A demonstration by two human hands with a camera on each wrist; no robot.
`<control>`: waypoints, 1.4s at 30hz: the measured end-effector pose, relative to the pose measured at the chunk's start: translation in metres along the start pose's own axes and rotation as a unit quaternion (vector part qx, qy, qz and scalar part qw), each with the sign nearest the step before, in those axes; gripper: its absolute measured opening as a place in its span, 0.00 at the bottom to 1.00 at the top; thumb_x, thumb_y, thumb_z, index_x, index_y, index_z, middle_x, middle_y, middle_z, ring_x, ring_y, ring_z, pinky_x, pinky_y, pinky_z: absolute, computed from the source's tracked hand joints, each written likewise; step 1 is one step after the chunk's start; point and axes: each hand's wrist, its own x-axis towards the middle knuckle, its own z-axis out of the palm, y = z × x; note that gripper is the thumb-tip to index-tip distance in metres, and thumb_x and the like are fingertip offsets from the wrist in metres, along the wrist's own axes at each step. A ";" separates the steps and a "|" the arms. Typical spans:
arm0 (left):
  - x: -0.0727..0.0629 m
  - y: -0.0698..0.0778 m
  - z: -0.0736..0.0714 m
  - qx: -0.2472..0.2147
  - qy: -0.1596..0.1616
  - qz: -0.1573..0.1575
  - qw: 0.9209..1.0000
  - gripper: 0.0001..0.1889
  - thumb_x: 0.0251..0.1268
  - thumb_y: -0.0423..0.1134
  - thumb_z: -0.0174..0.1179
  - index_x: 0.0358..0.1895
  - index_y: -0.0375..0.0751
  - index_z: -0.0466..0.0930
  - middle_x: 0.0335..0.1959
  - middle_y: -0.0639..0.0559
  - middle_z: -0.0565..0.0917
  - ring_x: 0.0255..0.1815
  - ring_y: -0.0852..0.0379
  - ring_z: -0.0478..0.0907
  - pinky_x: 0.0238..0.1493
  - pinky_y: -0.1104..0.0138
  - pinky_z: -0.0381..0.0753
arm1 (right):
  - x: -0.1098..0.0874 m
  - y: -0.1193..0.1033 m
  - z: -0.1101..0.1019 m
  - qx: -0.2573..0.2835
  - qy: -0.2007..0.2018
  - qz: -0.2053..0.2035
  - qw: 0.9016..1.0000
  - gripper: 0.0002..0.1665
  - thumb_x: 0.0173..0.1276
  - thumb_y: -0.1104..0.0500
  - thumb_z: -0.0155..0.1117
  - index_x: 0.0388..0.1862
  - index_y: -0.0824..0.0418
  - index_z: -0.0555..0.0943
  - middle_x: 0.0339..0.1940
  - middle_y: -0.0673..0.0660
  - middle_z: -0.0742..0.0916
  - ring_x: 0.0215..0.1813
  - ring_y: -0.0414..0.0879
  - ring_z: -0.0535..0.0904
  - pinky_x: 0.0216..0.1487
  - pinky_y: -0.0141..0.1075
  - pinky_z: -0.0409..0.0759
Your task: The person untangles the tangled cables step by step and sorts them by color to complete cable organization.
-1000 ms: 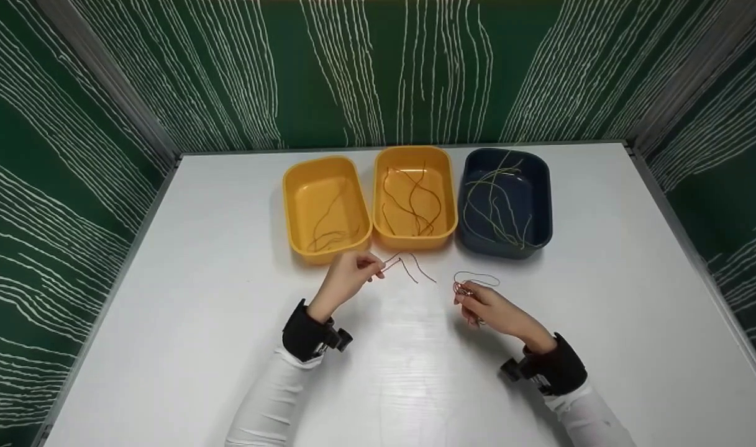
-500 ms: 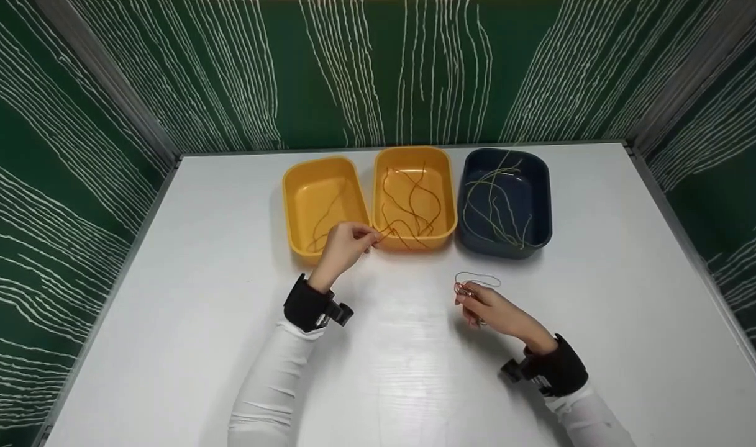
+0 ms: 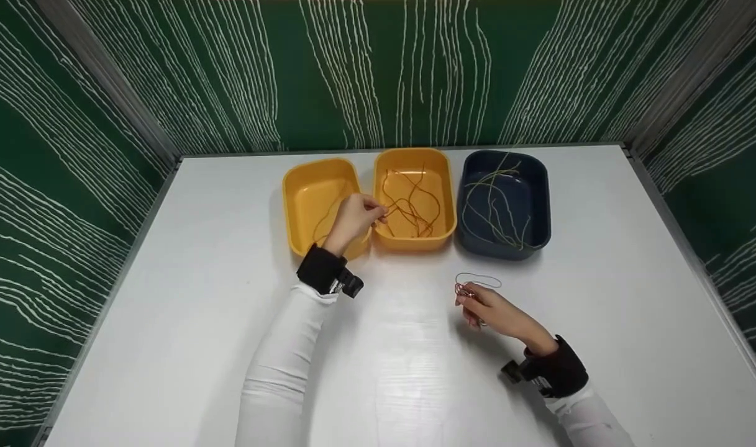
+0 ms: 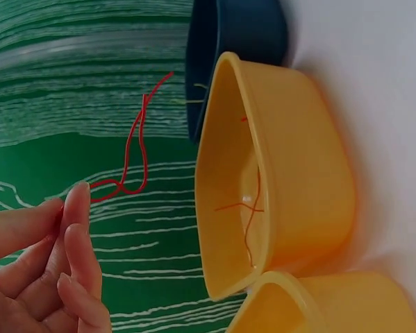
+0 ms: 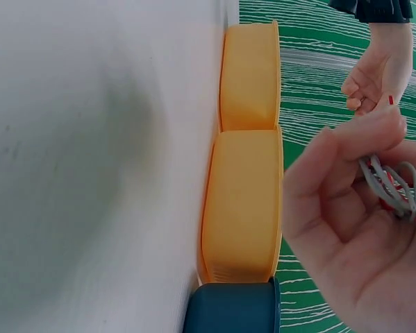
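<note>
My left hand [image 3: 356, 218] is over the near left part of the middle yellow bin [image 3: 416, 245]. Between thumb and fingers it pinches a red wire [image 4: 144, 156], whose loops stick out past the fingertips in the left wrist view. Several orange-red wires [image 3: 440, 205] lie in that bin. Lower down, above the white table, my right hand [image 3: 499, 313] holds a bundle of thin wires [image 5: 392, 187], grey and red, in its curled fingers. One dark loop of wire [image 3: 489, 277] stands out beyond the right fingertips. Part of the bundle is hidden by the fingers.
Left of the middle bin stands another yellow bin [image 3: 297, 202] with a few thin wires, partly hidden by the left hand. A navy bin [image 3: 505, 249] with yellow-green wires stands on the right. Green walls with white lines [image 3: 390, 74] border the white table [image 3: 197, 248].
My left hand has moved away from me with the red wire, from the table in front of the bins to over the middle yellow bin. The right hand has stayed in place.
</note>
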 end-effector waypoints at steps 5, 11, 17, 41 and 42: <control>0.013 0.002 0.005 0.009 -0.002 -0.021 1.000 0.07 0.57 0.29 0.55 0.33 0.25 0.81 0.26 0.38 0.82 0.16 0.64 0.72 0.19 0.76 0.72 | 0.000 0.000 0.000 -0.003 0.002 0.000 1.000 0.08 0.69 0.68 0.41 0.33 0.72 0.67 0.18 0.55 0.72 0.19 0.40 0.69 0.20 0.31 0.69; 0.027 -0.005 0.012 0.036 -0.007 -0.038 0.999 0.09 0.58 0.30 0.55 0.31 0.24 0.81 0.25 0.38 0.82 0.15 0.60 0.73 0.15 0.77 0.68 | 0.000 0.002 0.001 -0.005 0.004 0.005 1.000 0.09 0.69 0.68 0.41 0.33 0.72 0.68 0.18 0.54 0.72 0.19 0.40 0.69 0.20 0.31 0.70; 0.036 -0.012 0.021 0.055 -0.003 -0.074 0.996 0.07 0.56 0.29 0.56 0.29 0.28 0.81 0.22 0.40 0.82 0.10 0.64 0.69 0.13 0.77 0.67 | -0.001 0.004 0.001 -0.001 0.005 0.008 1.000 0.10 0.70 0.68 0.41 0.34 0.76 0.67 0.17 0.54 0.72 0.19 0.40 0.69 0.20 0.30 0.69; 0.039 -0.012 0.034 0.125 -0.055 -0.067 0.988 0.09 0.58 0.29 0.51 0.37 0.29 0.80 0.28 0.39 0.82 0.09 0.66 0.66 0.15 0.75 0.69 | -0.002 0.004 0.001 0.015 0.003 -0.006 1.000 0.10 0.69 0.69 0.40 0.34 0.79 0.65 0.16 0.54 0.71 0.19 0.39 0.68 0.20 0.28 0.67; 0.039 -0.012 0.033 0.120 -0.054 -0.068 0.989 0.09 0.58 0.28 0.51 0.37 0.29 0.80 0.28 0.39 0.82 0.09 0.66 0.66 0.15 0.75 0.69 | -0.002 0.004 0.001 0.015 0.003 -0.005 1.000 0.11 0.69 0.69 0.40 0.34 0.79 0.65 0.17 0.54 0.71 0.19 0.39 0.68 0.20 0.29 0.67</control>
